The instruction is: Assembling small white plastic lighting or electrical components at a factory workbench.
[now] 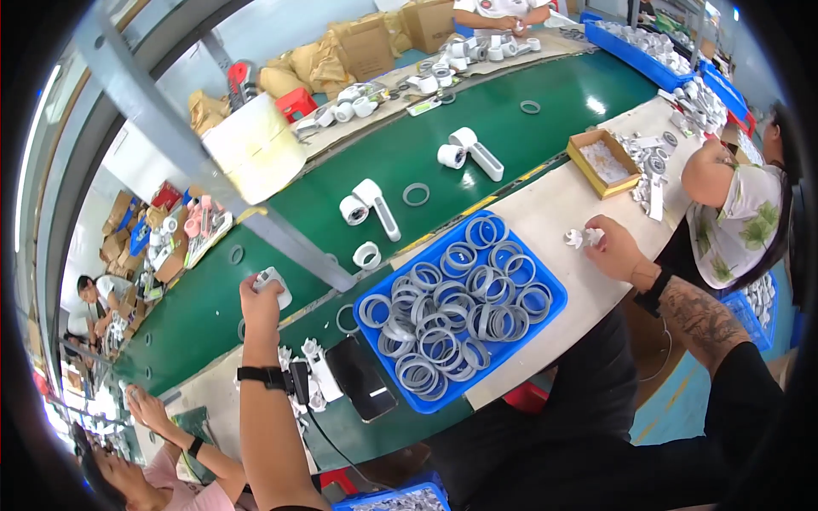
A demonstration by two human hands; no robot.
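My left hand [262, 307] is raised over the green belt's near edge, closed around a rounded white-grey plastic piece [274, 286]. Off to the right, my right hand [620, 253] pinches at small white plastic parts [578, 238] above the pale work surface; how many it grips is unclear. Between the hands sits a blue tray [548, 274] heaped with grey rings [439, 345]. A white ring-shaped part [366, 255] lies just beyond the tray. Beside my left forearm are more white plastic parts [317, 379] and a black phone [362, 379].
White handheld devices [370, 207] and loose grey rings [416, 195] lie on the green belt [307, 255]. A slanted metal post [290, 247] stands near my left hand. A yellow box [632, 180] holds small clear pieces. Co-workers sit left [136, 477], right [737, 204] and across.
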